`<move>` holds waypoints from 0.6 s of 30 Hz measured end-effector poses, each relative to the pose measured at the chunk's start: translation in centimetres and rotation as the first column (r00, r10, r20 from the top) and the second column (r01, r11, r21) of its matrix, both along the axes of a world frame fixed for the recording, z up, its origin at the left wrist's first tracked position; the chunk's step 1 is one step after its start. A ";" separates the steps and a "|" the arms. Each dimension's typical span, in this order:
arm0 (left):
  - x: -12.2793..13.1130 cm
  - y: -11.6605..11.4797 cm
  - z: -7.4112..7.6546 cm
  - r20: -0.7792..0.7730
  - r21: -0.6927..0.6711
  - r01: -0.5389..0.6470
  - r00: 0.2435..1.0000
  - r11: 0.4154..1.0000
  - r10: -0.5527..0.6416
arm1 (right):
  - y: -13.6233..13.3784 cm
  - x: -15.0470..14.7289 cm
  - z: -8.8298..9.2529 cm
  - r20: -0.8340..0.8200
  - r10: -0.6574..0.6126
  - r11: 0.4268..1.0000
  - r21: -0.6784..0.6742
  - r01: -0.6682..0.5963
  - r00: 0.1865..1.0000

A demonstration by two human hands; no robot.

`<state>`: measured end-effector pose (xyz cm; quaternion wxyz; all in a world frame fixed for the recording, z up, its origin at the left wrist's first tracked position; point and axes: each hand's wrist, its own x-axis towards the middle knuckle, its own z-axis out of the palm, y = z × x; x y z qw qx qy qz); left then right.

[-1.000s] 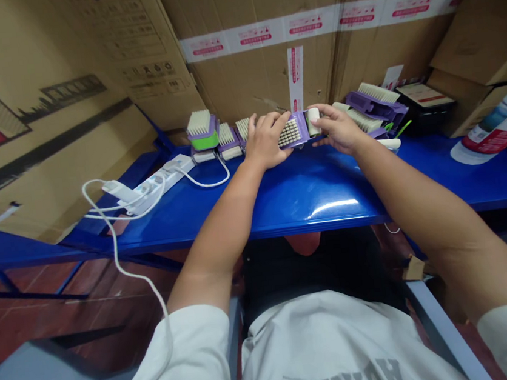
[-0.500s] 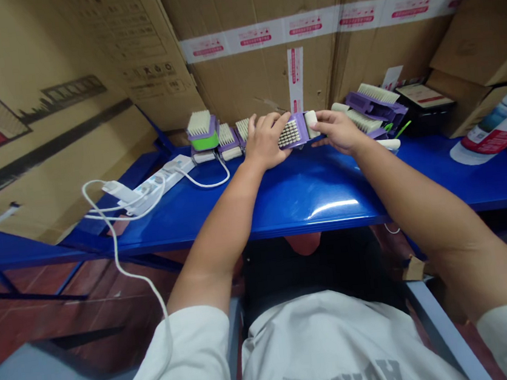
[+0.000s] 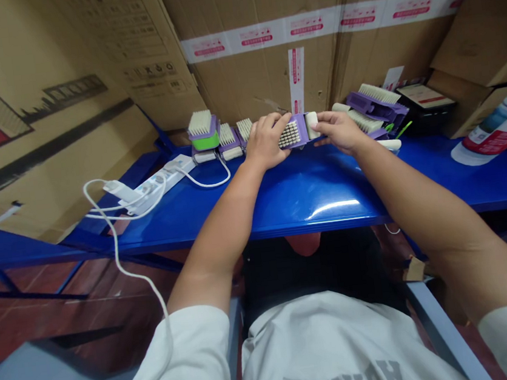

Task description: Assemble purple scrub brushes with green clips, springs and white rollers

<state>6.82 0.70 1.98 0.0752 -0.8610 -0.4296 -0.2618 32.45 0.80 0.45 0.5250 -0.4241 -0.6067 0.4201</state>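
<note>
- At the back of the blue table (image 3: 323,197), our left hand (image 3: 270,141) is curled over a purple brush head (image 3: 291,133), fingers bent closed about it, thumb at the near side.
- Right hand (image 3: 340,128): thumb and fingers nearly together, pinching the white end piece (image 3: 312,126) at the brush head's right end.
- Our left palm hides part of the brush head; we see the pale bristles to its right. Underside out of sight, so we cannot tell how the white piece is joined.
- Just left of that hand: two purple brushes (image 3: 227,134), the nearer one partly covered by our fingers; beyond them a green-and-purple brush (image 3: 204,136).
- Near the right hand, a tilted purple stack (image 3: 375,109) of brushes leaves little room on that side; our hand covers some of its left end.
- Behind, a cardboard wall (image 3: 259,79) bounds the reach. Toward us, the blue surface runs between our forearms to its front edge, glare streak on it.
- Farther left, a white power strip (image 3: 173,170); its cable (image 3: 127,268) drops over the front edge.
- Farther right, a black box (image 3: 428,112), then a leaning bottle (image 3: 491,129), blurred and cut off by our view's edge.
</note>
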 end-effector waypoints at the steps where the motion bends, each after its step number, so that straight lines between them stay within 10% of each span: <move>1: 0.0 0.0 0.0 0.000 -0.002 0.000 1.000 1.000 0.000 | 0.1 0.0 0.0 0.004 -0.003 1.000 0.000 0.003 1.000; 18: 0.0 0.1 -0.1 -0.016 -0.002 -0.005 1.000 1.000 0.005 | 0.1 0.1 -0.1 0.026 -0.017 1.000 -0.011 0.017 1.000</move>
